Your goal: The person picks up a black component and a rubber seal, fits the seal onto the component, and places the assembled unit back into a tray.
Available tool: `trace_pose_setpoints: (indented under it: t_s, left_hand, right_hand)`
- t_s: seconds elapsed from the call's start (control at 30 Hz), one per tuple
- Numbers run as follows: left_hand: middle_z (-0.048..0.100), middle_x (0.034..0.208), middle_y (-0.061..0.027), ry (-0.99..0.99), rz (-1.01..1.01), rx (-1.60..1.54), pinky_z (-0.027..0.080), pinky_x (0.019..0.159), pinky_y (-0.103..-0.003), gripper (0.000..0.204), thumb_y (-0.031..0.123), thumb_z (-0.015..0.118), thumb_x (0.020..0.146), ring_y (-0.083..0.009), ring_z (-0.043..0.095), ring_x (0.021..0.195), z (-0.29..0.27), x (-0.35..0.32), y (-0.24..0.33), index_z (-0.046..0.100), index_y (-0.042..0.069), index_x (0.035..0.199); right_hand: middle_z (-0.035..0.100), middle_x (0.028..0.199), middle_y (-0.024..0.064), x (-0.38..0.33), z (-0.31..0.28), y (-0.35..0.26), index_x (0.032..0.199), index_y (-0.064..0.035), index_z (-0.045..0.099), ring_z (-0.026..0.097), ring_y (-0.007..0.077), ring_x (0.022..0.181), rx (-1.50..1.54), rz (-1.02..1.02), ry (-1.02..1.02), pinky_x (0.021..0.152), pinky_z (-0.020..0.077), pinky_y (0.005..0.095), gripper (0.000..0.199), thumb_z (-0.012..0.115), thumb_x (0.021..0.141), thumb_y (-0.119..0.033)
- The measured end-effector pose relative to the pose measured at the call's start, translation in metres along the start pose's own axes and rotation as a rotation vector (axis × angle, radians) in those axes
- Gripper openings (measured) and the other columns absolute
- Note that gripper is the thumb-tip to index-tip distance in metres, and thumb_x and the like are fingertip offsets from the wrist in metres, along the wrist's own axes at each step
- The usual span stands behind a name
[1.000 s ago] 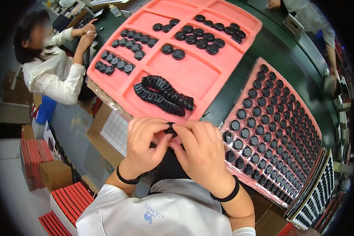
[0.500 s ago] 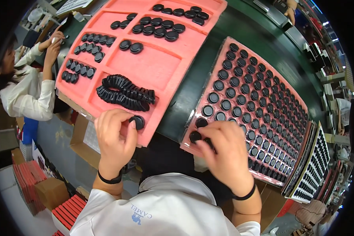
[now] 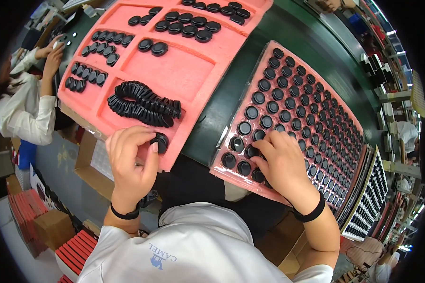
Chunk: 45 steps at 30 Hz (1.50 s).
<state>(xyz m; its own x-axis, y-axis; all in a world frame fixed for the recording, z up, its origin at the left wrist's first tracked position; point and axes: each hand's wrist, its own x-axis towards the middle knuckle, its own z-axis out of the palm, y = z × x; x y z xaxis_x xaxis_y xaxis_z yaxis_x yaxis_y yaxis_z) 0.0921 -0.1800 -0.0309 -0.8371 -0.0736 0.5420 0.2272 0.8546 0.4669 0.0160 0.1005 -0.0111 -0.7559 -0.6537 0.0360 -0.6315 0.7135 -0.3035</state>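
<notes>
My left hand (image 3: 133, 162) is closed, thumb and fingers pinching a round black cap (image 3: 160, 142) at the near right corner of the pink foam tray (image 3: 174, 70). Beyond that cap, a curved double row of stacked black discs (image 3: 144, 104) lies in a tray compartment. My right hand (image 3: 285, 165) reaches over the clear plastic tray (image 3: 218, 165) on the right, where black caps sit in rows. Its thumb and forefinger close around one cap (image 3: 252, 151) near the tray's left edge; the remaining fingers are curled. Front-row caps (image 3: 243, 168) show beside the thumb.
Loose black caps (image 3: 189, 31) fill other foam compartments. Both trays lie on a dark green table (image 3: 316, 28). At the right stand stacked trays (image 3: 363, 203). A cardboard box (image 3: 92, 160) and red-edged stacks (image 3: 78, 252) are at lower left. A person in white (image 3: 26, 113) works at far left.
My right hand has moved right and farther over the plastic tray, uncovering front-row caps. My left hand stays at its cap. The whole view has shifted slightly.
</notes>
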Motion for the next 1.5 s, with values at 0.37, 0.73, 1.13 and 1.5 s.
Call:
trace_pose_setpoints:
  t_s: [0.37, 0.73, 1.13, 1.5]
  left_hand:
    - [0.063, 0.091, -0.0064, 0.041, 0.023, -0.088, 0.037, 0.08, -0.039, 0.024, 0.003, 0.069, 0.067, -0.026, 0.057, 0.082, -0.005, -0.009, -0.004, 0.06, 0.007, 0.089]
    - [0.057, 0.098, -0.0154, 0.161, -0.231, -0.522, 0.043, 0.078, -0.033, 0.022, -0.003, 0.065, 0.073, -0.0237, 0.056, 0.084, -0.013, -0.022, -0.002, 0.057, 0.001, 0.093]
    - [0.054, 0.101, -0.0171, 0.294, -0.07, -0.63, 0.043, 0.08, -0.034, 0.019, 0.01, 0.061, 0.083, -0.0239, 0.052, 0.088, -0.025, -0.021, 0.015, 0.052, 0.002, 0.098]
    - [0.06, 0.092, -0.014, -0.131, 0.023, -0.782, 0.041, 0.073, -0.034, 0.016, 0.004, 0.068, 0.074, -0.0253, 0.055, 0.081, 0.052, 0.009, 0.076, 0.059, 0.004, 0.087]
  right_hand:
    - [0.055, 0.087, 0.0097, 0.008, -0.002, -0.001, 0.085, -0.0019, 0.056, 0.054, 0.0285, 0.083, 0.095, -0.059, -0.028, 0.073, 0.0435, 0.0368, 0.029, 0.072, 0.061, 0.002]
    - [0.054, 0.087, 0.012, 0.057, -0.009, -0.08, 0.097, -0.0013, 0.059, 0.056, 0.0267, 0.076, 0.615, -0.177, 0.068, 0.067, 0.0472, 0.0327, 0.031, 0.067, 0.069, 0.007]
    - [0.054, 0.087, 0.0063, 0.074, 0.044, -0.116, 0.097, -0.0056, 0.062, 0.053, 0.0228, 0.079, 0.124, -0.257, 0.368, 0.062, 0.043, 0.0328, 0.032, 0.062, 0.066, -0.011]
    - [0.056, 0.084, 0.0072, -0.056, 0.037, -0.031, 0.089, -0.006, 0.063, 0.053, 0.0248, 0.072, 0.288, -0.01, 0.585, 0.061, 0.0419, 0.0339, 0.026, 0.066, 0.064, 0.0]
